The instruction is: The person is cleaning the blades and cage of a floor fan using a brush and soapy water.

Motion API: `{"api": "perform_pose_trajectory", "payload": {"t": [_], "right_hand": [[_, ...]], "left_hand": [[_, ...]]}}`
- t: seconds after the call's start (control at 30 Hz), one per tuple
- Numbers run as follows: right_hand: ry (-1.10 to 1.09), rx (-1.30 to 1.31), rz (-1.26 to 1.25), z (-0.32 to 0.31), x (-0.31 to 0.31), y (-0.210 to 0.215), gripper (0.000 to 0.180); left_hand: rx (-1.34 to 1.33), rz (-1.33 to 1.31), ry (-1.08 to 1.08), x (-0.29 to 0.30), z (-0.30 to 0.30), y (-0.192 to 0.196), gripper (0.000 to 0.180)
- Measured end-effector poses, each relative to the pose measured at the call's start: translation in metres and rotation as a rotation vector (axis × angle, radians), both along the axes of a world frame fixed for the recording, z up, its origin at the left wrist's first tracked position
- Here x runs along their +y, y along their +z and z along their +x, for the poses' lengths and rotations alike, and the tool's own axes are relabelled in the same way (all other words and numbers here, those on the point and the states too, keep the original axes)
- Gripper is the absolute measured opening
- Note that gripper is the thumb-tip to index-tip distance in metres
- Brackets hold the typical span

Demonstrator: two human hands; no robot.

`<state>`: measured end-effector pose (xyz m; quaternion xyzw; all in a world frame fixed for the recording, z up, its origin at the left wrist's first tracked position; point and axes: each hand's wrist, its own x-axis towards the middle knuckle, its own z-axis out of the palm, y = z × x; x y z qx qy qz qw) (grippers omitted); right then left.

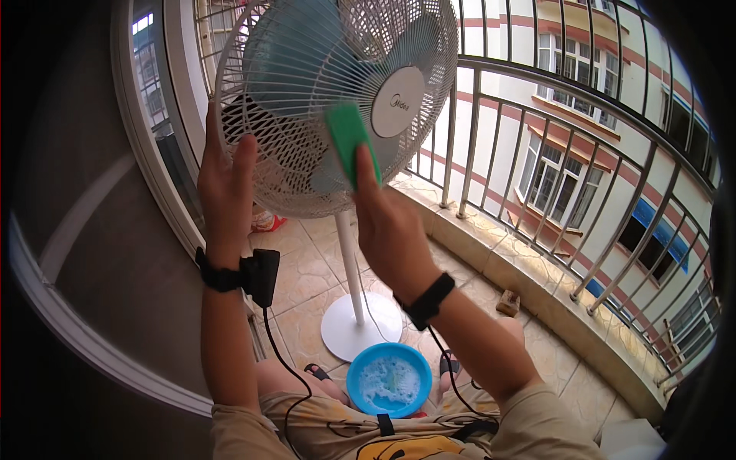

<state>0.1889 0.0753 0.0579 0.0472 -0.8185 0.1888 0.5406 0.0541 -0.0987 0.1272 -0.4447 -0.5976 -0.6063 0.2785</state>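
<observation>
A pedestal fan with a white wire guard [287, 165] and pale blue blades stands in front of me, its white round hub plate [398, 101] facing right. My left hand [228, 172] grips the guard's left rim, thumb on the near side and fingers partly hidden behind it. In my right hand [387, 230] is a green rectangular sponge [349, 138], slightly blurred, held up against or just before the front wires; whether it touches them I cannot tell. Below, the fan's white pole [349, 261] rises from a round white base [360, 326].
A blue basin [389, 379] of sudsy water sits on the tiled floor between my feet, close to the fan base. Metal railing [529, 123] runs along the right above a low ledge [491, 253]. A small brown block [508, 303] lies beside that ledge. Sliding door frames [153, 138] border the left.
</observation>
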Motion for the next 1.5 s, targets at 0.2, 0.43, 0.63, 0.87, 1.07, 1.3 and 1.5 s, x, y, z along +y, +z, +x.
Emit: {"api": "perform_pose_trajectory", "payload": {"t": [0.2, 0.43, 0.63, 0.87, 1.07, 1.3, 1.5], "right_hand": [[0.087, -0.138, -0.062, 0.020, -0.004, -0.042, 0.071], [0.100, 0.291, -0.020, 0.016, 0.024, 0.075, 0.061], [0.030, 0.235, -0.035, -0.014, 0.017, 0.064, 0.059], [0.020, -0.178, 0.007, 0.007, 0.015, -0.072, 0.072], [0.107, 0.211, -0.099, 0.014, 0.030, 0.034, 0.055], [-0.023, 0.390, -0.194, -0.021, 0.090, 0.093, 0.052], [0.044, 0.240, 0.057, -0.041, 0.059, 0.002, 0.070]], "left_hand": [[0.111, 0.015, 0.061, 0.000, -0.015, -0.005, 0.082], [0.039, -0.017, 0.046, -0.002, -0.008, -0.005, 0.083], [0.169, 0.021, 0.098, -0.002, -0.012, -0.008, 0.074], [0.056, 0.035, 0.115, 0.002, -0.008, -0.002, 0.066], [0.118, 0.023, 0.177, 0.002, -0.012, -0.008, 0.059], [0.147, 0.099, 0.114, 0.013, -0.011, -0.007, 0.060], [0.138, 0.108, 0.077, 0.004, -0.025, -0.013, 0.059]]}}
